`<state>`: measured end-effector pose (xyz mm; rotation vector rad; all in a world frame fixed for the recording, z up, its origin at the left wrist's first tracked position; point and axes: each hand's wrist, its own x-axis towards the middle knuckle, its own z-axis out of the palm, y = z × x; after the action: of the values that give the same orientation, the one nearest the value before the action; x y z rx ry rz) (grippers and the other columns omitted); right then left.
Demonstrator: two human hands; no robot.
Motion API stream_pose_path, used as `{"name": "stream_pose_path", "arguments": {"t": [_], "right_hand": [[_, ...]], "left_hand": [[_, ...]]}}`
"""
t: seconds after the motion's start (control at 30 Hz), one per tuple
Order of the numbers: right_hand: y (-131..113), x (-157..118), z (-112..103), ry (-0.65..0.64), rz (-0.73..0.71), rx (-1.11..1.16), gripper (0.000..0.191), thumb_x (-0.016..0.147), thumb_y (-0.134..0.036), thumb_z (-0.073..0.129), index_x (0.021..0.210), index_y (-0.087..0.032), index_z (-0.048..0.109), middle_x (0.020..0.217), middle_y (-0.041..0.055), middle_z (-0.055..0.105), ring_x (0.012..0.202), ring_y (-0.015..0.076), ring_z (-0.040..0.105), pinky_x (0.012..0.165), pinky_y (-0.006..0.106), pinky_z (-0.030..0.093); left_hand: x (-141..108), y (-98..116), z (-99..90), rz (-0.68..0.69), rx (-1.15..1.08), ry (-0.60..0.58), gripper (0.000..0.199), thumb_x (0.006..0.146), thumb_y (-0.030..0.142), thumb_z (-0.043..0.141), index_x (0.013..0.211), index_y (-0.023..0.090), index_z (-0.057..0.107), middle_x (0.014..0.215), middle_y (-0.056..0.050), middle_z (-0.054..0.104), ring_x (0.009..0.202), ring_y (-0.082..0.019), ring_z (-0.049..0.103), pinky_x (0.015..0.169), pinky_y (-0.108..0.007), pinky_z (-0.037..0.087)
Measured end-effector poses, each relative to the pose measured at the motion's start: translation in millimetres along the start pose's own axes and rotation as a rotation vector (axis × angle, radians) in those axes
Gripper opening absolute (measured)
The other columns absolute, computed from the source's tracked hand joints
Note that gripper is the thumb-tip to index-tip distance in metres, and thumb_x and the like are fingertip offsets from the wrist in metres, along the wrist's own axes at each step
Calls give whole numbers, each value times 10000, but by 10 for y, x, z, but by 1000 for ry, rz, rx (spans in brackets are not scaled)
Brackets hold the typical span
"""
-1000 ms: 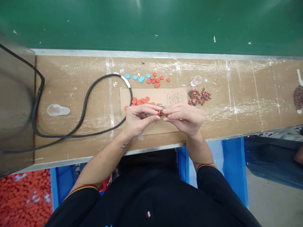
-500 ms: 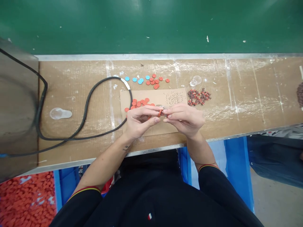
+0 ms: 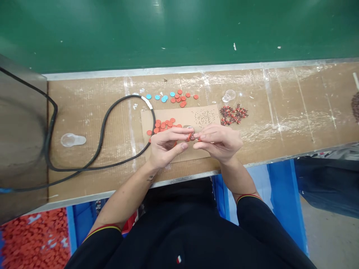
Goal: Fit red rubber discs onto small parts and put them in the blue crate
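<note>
Over a cardboard sheet (image 3: 193,154), my two hands meet fingertip to fingertip. My left hand (image 3: 165,146) holds a small orange-red disc (image 3: 189,136), turned edge-on, between thumb and fingers. Close against it, my right hand (image 3: 222,142) has its fingers pinched on something tiny; a red bit shows there, but its kind is hidden. Several orange-red discs (image 3: 169,124) lie on the sheet beyond my left hand. Many tiny brownish pieces (image 3: 206,117) are scattered beyond my right hand. Right of the sheet is a heap of small red-and-black pieces (image 3: 234,114).
Blue discs (image 3: 164,98) and red discs (image 3: 177,99) lie behind the sheet. A black cable (image 3: 103,130) loops over its left edge. Clear plastic scoops (image 3: 72,140) rest on the bench. A metal box (image 3: 22,149) stands left, blue bins (image 3: 286,201) below. Someone's dark trousers (image 3: 325,186) show right.
My right thumb has dropped a little away from its fingers, and a red bit now shows at those fingertips. The disc stays in my left hand. The whole view has tilted slightly.
</note>
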<state>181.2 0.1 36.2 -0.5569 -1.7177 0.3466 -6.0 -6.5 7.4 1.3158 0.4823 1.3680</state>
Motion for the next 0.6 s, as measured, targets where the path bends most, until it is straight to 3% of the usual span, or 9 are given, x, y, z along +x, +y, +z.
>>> {"name": "stream_pose_path", "arguments": {"t": [0.27, 0.6], "right_hand": [[-13, 24, 15, 15, -1, -33, 213, 842, -206, 887, 860, -207, 675, 695, -37, 803, 610, 112, 786, 617, 188, 671], [-12, 11, 8, 21, 15, -21, 244, 822, -223, 904, 850, -216, 661, 650, -59, 763, 560, 108, 748, 561, 200, 639]], "left_hand": [[11, 15, 26, -13, -13, 21, 221, 898, 213, 839, 1077, 343, 861, 1150, -59, 843, 946, -184, 833, 889, -294, 709], [-21, -29, 23, 26, -10, 7, 263, 915, 186, 816, 1127, 339, 850, 1185, -55, 837, 1048, -179, 820, 946, -277, 686]]}}
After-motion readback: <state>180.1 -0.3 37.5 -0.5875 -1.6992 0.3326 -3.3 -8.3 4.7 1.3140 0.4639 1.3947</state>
